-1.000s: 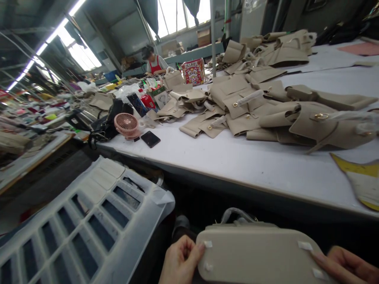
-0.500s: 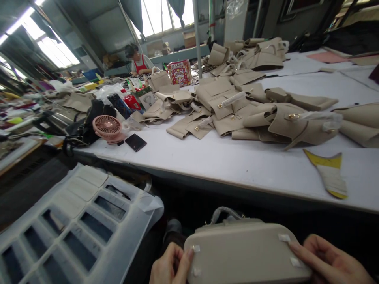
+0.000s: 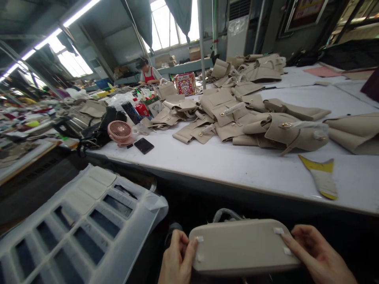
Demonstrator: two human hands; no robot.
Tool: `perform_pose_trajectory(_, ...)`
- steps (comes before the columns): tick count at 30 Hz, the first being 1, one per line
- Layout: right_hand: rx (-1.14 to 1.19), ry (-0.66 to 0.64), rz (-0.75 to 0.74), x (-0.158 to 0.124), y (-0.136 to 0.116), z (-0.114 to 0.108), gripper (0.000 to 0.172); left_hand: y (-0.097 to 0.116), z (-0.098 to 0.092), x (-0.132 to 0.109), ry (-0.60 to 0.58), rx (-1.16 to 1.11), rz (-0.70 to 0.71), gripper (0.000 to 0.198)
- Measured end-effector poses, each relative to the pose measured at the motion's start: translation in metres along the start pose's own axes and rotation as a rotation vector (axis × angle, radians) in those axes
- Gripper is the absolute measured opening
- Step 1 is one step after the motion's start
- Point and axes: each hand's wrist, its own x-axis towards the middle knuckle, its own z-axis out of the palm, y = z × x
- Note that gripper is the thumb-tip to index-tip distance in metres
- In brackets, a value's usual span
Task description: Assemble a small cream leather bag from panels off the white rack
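A beige bag [image 3: 242, 246] is held up at the bottom of the view, its flat base facing me. Small pale wrapped pieces sit near the base's corners, and a plastic-wrapped handle [image 3: 226, 213] shows behind its upper edge. My left hand [image 3: 177, 258] grips the left end, thumb beside the upper left corner piece. On the right end, my right hand [image 3: 318, 252] has its thumb on the base near the two right corner pieces, the other fingers curled behind. Beyond the bag, more beige bag parts [image 3: 219, 102] lie piled on the white table [image 3: 207, 161].
An upturned translucent plastic crate [image 3: 118, 240] stands at the lower left. On the table are a pink fan [image 3: 120, 132], a dark phone [image 3: 144, 145] and a yellow-and-white piece [image 3: 322, 175]. A person in a red apron [image 3: 150, 75] sits far back.
The base of the bag has tilted slightly and more of its lower edge shows, both hands still on its ends. The view has shifted, so the table and crate appear a little lower.
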Motion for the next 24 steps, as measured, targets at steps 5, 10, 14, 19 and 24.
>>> perform_pose_trajectory(5, -0.304, 0.015, -0.324, 0.001, -0.004, -0.014, 0.042, -0.007, -0.003, -0.002, 0.286, 0.295, 0.452, 0.024)
perform_pose_trajectory(10, -0.656, 0.125, -0.893, -0.025, -0.042, -0.002, 0.044, 0.009, -0.007, -0.006, 0.384, 0.610, 0.876, 0.039)
perform_pose_trajectory(14, -0.762, 0.031, -1.221, -0.057, -0.067, 0.035, 0.064, 0.028, 0.007, -0.012, 0.341, 0.675, 1.098, 0.040)
perform_pose_trajectory(19, -0.846, 0.032, -1.258, -0.055, -0.054, 0.024, 0.069, 0.023, 0.011, -0.009, 0.346, 0.746, 1.257, 0.036)
perform_pose_trajectory(24, -0.920, 0.009, -1.156, -0.034, -0.033, -0.019, 0.065, 0.018, -0.004, -0.007, 0.392, 0.683, 1.239, 0.031)
